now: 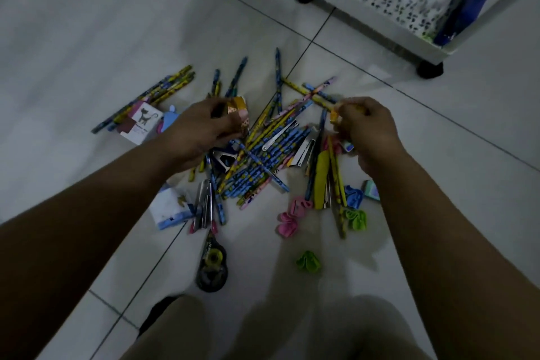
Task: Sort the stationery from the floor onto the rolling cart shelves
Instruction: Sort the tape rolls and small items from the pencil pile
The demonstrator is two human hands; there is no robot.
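Note:
A pile of patterned pencils [263, 155] lies on the tiled floor, mixed with metal staplers [304, 149], a yellow cutter [321, 181], and pink [287, 221] and green [308, 261] clips. My left hand [201, 128] hovers over the pile's left side and grips a small orange patterned block [238, 109]. My right hand [368, 128] is over the right side, fingers curled around a small yellow piece [334, 115]. The white rolling cart [380, 26] stands at the upper right, its bottom shelf holding a blue item [467, 12].
A small box with a cat picture [140, 123] and a bundle of pencils [152, 96] lie at the left. A blue notepad [171, 207], a tape dispenser [211, 267] and erasers [371, 188] lie nearer me. My knees fill the bottom edge. Cart wheels [429, 69] rest on the floor.

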